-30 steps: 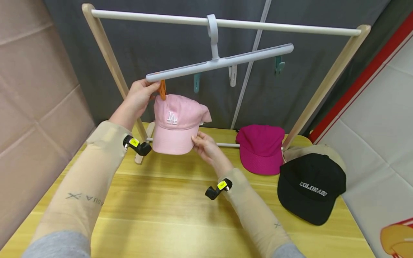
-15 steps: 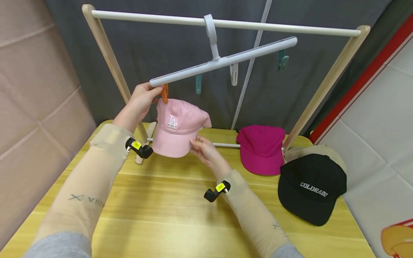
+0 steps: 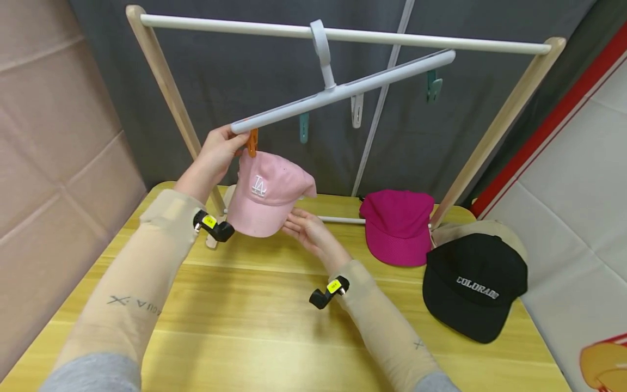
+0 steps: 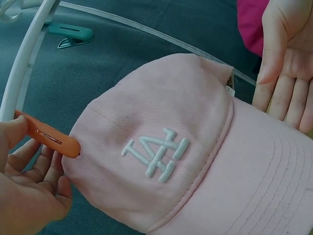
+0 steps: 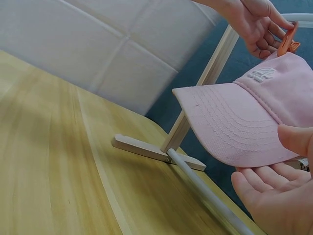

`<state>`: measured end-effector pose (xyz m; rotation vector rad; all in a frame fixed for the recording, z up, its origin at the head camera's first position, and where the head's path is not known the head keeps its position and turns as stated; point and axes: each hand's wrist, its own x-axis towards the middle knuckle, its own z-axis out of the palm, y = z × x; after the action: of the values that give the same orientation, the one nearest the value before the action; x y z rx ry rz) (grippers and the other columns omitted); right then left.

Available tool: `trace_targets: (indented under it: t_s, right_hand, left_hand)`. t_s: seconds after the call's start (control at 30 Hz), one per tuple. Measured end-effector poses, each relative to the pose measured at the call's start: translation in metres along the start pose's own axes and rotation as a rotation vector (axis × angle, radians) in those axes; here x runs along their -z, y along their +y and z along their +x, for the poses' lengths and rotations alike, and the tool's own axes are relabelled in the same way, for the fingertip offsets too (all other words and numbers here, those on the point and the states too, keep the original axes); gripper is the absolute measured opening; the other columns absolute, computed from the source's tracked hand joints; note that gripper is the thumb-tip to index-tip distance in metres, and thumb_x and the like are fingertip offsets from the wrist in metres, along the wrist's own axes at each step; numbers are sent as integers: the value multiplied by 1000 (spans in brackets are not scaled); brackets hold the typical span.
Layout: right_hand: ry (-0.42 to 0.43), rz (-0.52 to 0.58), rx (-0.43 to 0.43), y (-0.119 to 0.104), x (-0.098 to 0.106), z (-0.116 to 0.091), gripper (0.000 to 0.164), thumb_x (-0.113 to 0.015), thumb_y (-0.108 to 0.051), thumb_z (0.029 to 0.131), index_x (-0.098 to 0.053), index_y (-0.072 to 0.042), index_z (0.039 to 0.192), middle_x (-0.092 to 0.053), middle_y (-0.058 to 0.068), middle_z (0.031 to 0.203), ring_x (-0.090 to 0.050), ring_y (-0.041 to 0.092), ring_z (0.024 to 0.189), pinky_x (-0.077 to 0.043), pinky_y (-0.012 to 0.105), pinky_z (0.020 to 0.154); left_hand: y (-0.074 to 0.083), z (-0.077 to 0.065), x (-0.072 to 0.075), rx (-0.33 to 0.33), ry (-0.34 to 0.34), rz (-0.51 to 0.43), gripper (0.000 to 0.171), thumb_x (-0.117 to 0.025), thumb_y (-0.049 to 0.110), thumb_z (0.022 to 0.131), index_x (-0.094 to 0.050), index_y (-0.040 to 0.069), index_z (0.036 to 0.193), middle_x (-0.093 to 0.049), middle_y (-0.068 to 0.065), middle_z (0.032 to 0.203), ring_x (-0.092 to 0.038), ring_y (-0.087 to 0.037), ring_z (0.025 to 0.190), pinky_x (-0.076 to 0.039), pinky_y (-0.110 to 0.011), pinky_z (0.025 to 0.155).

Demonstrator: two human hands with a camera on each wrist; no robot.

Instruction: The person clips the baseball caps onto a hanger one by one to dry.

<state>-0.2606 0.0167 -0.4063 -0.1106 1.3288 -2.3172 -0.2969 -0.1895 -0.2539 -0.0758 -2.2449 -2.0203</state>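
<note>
- Pink cap, white raised "LA" on the crown: suspended, tilted, brim downward, above the wooden table, near the left post of the rack; crown caught in an orange clip.
- Left hand: at the low end of the white hanger; thumb and curled fingers pinching the orange clip.
- Right hand: fingers extended, thumb standing apart, nothing grasped; just beside and under the brim.
- Hanger: hooked over the top rail, slanting; also bearing a teal clip, a white clip and a green clip.
- Head view only: black cap marked "COLORADO", overlapping a beige item; magenta cap in full, beside both.
- Left wrist view: curled fingers behind the orange clip, a small white tag at the far edge of the pink cap; magenta cap reduced to a corner patch.
- Right wrist view: fingertips at the brim's lower edge, cannot tell whether pressing; rack foot joined to the lower rail, plainer here than from the head.
</note>
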Motion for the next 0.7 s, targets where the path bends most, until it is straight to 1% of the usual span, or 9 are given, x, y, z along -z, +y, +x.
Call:
trace_targets:
  t_s: [0.13, 0.23, 0.4, 0.57, 0.7]
  right_hand:
    - [-11, 7, 0, 3, -3, 2, 47, -40, 3, 100, -26, 11, 144, -36, 30, 143, -36, 39, 131, -31, 43, 107]
    - [-17, 6, 3, 4, -4, 3, 48, -40, 2, 100, -24, 11, 145, -34, 29, 145, -35, 39, 132, -31, 43, 107]
    - [-10, 16, 6, 4, -2, 1, 50, -41, 2, 100, -22, 10, 146, -33, 27, 146, -34, 38, 133, -30, 43, 108]
    - [15, 31, -3, 6, 0, 2, 49, -41, 3, 100, -23, 10, 145, -35, 27, 145, -35, 38, 133, -30, 43, 108]
    - [26, 44, -7, 7, 2, 3, 49, -41, 4, 99, -23, 10, 145, -34, 29, 145, -34, 39, 133, -29, 44, 108]
  left_hand:
    - [-1, 0, 3, -23, 6, 7, 37, -56, 17, 98, -53, -1, 130, -58, -6, 117, -48, -16, 109, -36, -34, 95]
    - [-3, 0, 6, -46, 11, 19, 35, -55, 15, 98, -53, -2, 129, -60, -4, 111, -51, -15, 105, -37, -33, 91]
    - [-7, 1, 6, -63, 19, 48, 37, -54, 13, 98, -52, -3, 131, -60, -6, 113, -53, -15, 105, -38, -36, 92]
    - [-11, 0, 6, -83, 23, 54, 36, -56, 12, 97, -53, -3, 129, -62, -3, 110, -54, -13, 104, -40, -32, 90]
    - [-13, -1, 5, -80, 20, 51, 35, -56, 10, 97, -53, -4, 129, -61, -5, 111, -54, -13, 102, -40, -34, 92]
